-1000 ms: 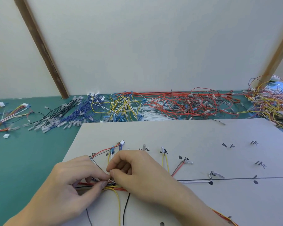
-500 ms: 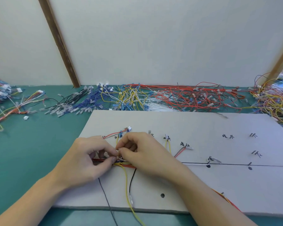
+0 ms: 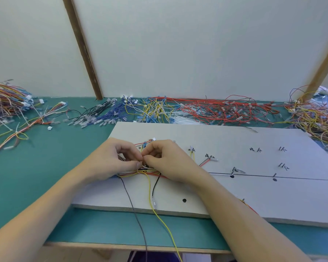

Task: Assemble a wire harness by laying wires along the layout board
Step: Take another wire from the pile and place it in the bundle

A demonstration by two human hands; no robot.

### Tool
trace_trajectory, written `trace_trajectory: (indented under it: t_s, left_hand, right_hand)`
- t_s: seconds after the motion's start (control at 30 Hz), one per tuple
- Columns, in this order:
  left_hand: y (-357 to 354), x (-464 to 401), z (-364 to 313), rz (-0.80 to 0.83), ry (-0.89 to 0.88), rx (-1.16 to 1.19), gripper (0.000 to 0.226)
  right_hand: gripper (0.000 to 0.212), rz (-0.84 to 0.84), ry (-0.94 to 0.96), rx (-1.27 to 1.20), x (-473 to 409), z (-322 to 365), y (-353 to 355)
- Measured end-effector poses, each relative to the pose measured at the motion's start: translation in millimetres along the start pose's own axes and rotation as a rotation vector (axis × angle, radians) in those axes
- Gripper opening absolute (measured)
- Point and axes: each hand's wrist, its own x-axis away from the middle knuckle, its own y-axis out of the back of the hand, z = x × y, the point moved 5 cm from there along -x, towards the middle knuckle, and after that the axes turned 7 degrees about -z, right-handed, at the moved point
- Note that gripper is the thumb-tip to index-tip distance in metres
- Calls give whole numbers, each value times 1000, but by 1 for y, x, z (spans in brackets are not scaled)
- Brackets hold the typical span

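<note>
A: Where are the hands?
B: Both over the left part of the layout board (image 3: 235, 137), which lies flat on the green bench (image 3: 36, 176). Left hand (image 3: 114, 159) and right hand (image 3: 169, 161) meet fingertip to fingertip above the wire bundle (image 3: 140, 172).

A: State of each grip?
B: Both closed in a fine pinch. Left thumb and forefinger are pressed on something small at the bundle, and the right likewise. A thin wire or tie, I judge, but it is too small to name.

A: The wires themselves?
B: The bundle runs along the drawn line. A yellow wire (image 3: 159, 216), a grey wire (image 3: 134, 210) and a short black wire (image 3: 155, 184) trail toward the near edge; yellow and grey hang over it. Spare stock sits in loose wire piles (image 3: 206, 110) along the back wall.

A: Handling?
B: Light, limp, a bit springy, so they will likely drift off the line unless held down. Insulation looks slick. Best pinched on the insulation close to the bundle, not at the small end terminals, which seem delicate.
</note>
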Motion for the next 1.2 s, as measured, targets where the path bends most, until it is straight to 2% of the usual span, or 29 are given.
trace_trajectory:
  t_s: [0.1,0.3,1.2]
  left_hand:
    - [-3,5,3,-89,-54,33,9]
    - [-2,9,4,-130,-91,37,11]
    - [1,6,14,-166,-110,61,12]
  right_hand:
    - [14,-2,-5,-1,0,-1,0]
    - [14,-4,16,-5,-1,-2,1]
    - [13,23,41,-1,-3,-4,1]
